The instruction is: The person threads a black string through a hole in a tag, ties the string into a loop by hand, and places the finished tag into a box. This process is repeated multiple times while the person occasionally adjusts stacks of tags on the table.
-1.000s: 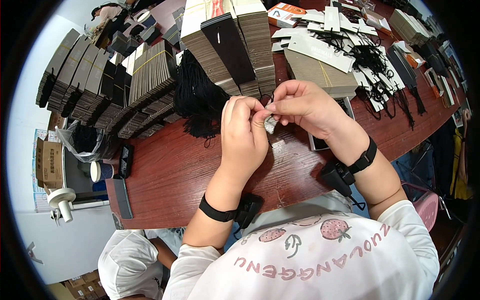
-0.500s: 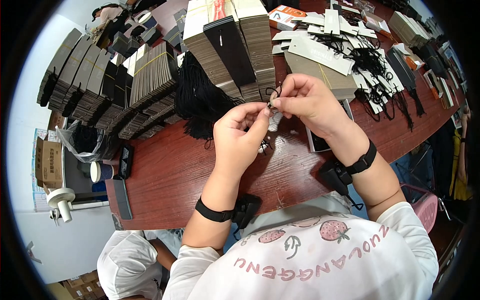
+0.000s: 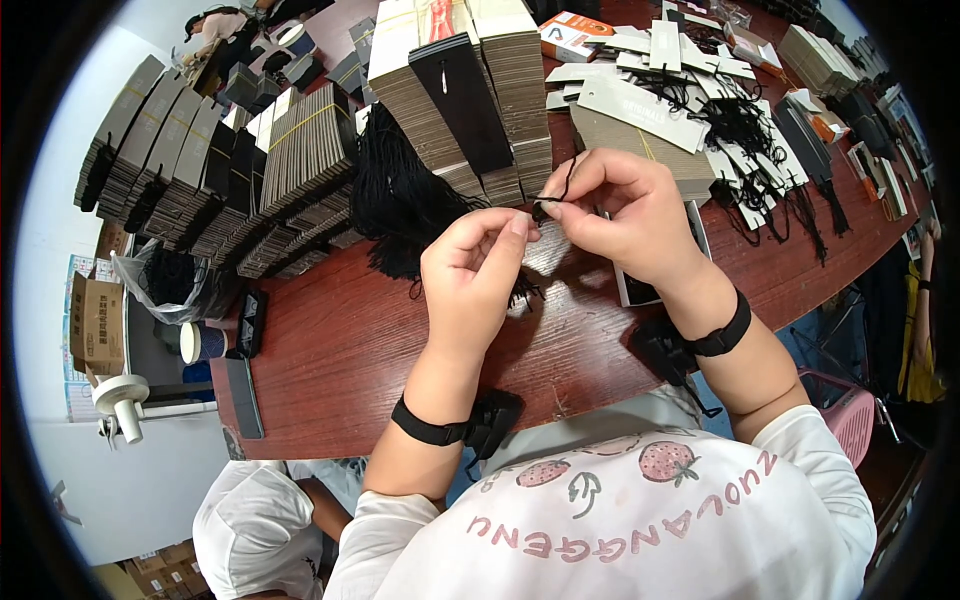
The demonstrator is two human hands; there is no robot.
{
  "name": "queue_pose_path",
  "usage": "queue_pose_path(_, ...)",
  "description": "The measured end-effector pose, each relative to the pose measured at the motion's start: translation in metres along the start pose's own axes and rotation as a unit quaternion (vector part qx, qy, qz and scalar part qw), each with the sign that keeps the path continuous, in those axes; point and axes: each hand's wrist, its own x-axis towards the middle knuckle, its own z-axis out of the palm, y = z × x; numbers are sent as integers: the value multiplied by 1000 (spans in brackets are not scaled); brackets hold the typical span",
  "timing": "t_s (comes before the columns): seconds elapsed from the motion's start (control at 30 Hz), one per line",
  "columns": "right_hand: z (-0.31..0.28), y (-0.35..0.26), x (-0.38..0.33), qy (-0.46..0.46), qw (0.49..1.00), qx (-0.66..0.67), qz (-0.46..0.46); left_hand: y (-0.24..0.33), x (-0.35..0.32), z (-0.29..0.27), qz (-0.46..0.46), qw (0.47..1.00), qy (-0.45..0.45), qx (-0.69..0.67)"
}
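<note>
String loop point(image 3: 556, 196), thin, limp & light, sits pinched btw left hand point(image 3: 470, 275) & right hand point(image 3: 625, 215) fingertips above red-brown table point(image 3: 330, 340) w/ a grey hang tag point(image 3: 545, 250); best gripped near its end.

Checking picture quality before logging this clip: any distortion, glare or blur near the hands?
Head view: strong fisheye bend with a black rim; soft glare on the red-brown table; left hand and right hand sharp; the black string pinched between them is thin but visible.
</note>
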Motion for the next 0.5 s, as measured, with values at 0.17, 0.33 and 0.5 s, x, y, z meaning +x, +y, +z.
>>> queue_pose_path(0.17, 3, -3, -2, -25, 999, 28, 14, -4, 4, -7, -81, 993, -2, -88)
queue_pose_path(0.33, 3, -1, -2, -29, 1000, 9, 5, -4, 5, -8, -131, 980, -19, -146)
queue_pose_path(0.5, 1, -4, -1, -49, 998, -26, 10, -9, 6, -10, -142, 973, -26, -178)
